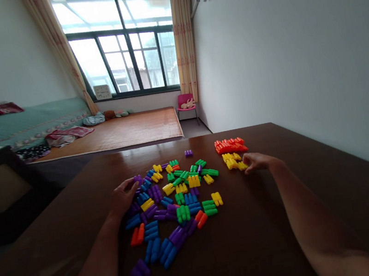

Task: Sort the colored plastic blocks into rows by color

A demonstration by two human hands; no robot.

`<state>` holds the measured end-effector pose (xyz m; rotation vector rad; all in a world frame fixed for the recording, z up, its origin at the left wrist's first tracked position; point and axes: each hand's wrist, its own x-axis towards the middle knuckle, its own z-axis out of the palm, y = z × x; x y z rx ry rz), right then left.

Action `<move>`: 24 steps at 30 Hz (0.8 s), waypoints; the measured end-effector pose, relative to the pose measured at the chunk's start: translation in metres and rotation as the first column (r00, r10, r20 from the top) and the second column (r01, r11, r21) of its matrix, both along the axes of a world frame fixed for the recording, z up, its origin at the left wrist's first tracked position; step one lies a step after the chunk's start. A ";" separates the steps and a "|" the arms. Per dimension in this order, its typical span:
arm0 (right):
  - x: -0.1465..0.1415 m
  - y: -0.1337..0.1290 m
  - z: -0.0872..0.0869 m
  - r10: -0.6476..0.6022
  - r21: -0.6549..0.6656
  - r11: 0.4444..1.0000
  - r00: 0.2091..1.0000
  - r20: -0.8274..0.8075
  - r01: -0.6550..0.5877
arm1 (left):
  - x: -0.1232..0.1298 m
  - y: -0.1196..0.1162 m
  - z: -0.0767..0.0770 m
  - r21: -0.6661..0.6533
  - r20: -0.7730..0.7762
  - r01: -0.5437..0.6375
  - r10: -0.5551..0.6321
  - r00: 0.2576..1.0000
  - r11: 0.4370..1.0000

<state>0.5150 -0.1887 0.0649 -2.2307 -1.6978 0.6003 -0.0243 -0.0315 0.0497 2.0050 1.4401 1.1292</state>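
Ridged plastic building blocks in several colours lie in a loose, mixed pile on the dark table. At the pile's left edge is my left hand, its thumb and forefinger closed around a small purple block. Farther right, my right hand pinches a yellow block at the end of a small yellow group. Just behind that group, orange-red blocks sit packed together in rows. My right fingertips are partly hidden by the hand.
A lone purple block lies behind the pile. Nearest me on the left is another purple block. Beyond the table stand a bed and a pink chair. A white wall runs along the right.
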 end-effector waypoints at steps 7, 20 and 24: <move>0.008 0.005 -0.022 -0.085 0.125 0.989 0.994 0.073 0.075 | -0.003 0.009 -0.010 0.026 -0.013 0.058 -0.058 0.998 0.998; -0.124 0.034 0.004 0.244 0.514 0.821 0.967 0.076 -0.248 | -0.003 0.006 -0.020 0.291 -0.392 0.127 -0.003 0.920 0.948; -0.197 0.036 -0.015 0.354 0.502 0.770 0.918 0.180 -0.395 | -0.005 0.009 -0.025 0.293 -0.378 0.130 -0.011 0.926 0.947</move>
